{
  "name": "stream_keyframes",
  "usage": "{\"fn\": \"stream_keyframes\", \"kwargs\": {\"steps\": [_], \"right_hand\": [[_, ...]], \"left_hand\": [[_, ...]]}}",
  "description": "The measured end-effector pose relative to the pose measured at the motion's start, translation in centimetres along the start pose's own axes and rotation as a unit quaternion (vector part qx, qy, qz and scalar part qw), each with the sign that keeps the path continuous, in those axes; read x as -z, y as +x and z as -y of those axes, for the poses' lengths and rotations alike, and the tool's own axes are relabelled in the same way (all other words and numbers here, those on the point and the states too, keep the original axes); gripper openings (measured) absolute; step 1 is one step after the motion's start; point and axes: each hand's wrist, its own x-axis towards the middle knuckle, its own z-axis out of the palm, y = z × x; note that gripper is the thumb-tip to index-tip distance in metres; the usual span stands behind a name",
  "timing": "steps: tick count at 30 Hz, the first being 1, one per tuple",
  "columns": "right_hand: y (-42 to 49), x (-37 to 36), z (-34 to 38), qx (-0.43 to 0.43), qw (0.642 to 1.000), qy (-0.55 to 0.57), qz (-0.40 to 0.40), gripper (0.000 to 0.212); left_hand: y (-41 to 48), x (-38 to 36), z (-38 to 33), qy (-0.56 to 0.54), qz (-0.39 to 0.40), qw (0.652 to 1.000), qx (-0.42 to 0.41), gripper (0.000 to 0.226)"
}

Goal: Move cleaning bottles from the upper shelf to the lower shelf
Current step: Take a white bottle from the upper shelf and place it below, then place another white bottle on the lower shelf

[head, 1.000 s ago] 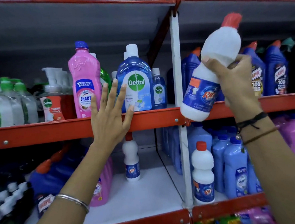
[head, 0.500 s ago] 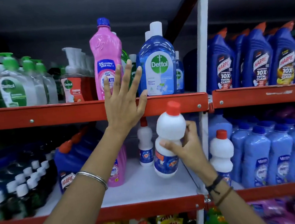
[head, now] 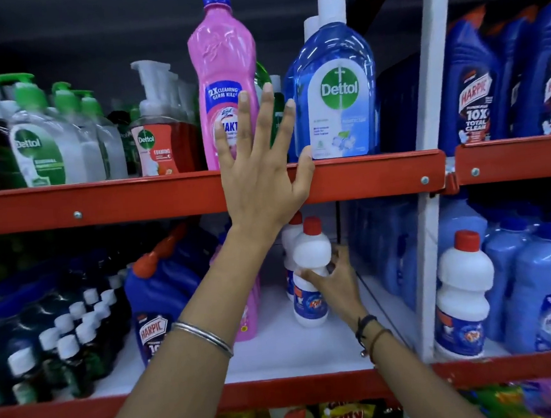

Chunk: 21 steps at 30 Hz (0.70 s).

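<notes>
My right hand (head: pixel 334 281) grips a white bottle with a red cap and blue label (head: pixel 311 262), held upright just above or on the white lower shelf (head: pixel 311 347). A second white bottle (head: pixel 290 237) stands right behind it, and a third (head: pixel 464 296) stands in the right bay. My left hand (head: pixel 260 173) is spread flat with fingers apart against the red edge of the upper shelf (head: pixel 102 202), in front of a tall pink bottle (head: pixel 222 58) and a blue Dettol bottle (head: pixel 336 82).
The upper shelf carries Dettol pump bottles (head: pixel 41 141) at left and dark blue Harpic bottles (head: pixel 476 94) at right. On the lower shelf stand a Harpic bottle (head: pixel 156 304), small dark bottles (head: pixel 63 337) and light blue bottles (head: pixel 543 283). A white upright post (head: pixel 431 196) divides the bays.
My right hand has carried the white bottle from the upper shelf on the right down and leftward into the lower left bay, near the other white bottle. My left hand stayed on the shelf edge.
</notes>
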Motion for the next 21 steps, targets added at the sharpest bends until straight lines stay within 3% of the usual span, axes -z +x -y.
{"fn": "stream_keyframes", "kwargs": {"steps": [21], "right_hand": [[1.4, -1.6, -0.9, -0.021, 0.979, -0.197, 0.038, 0.072]], "left_hand": [[0.0, -0.1, 0.0, 0.004, 0.009, 1.0, 0.0, 0.06]]}}
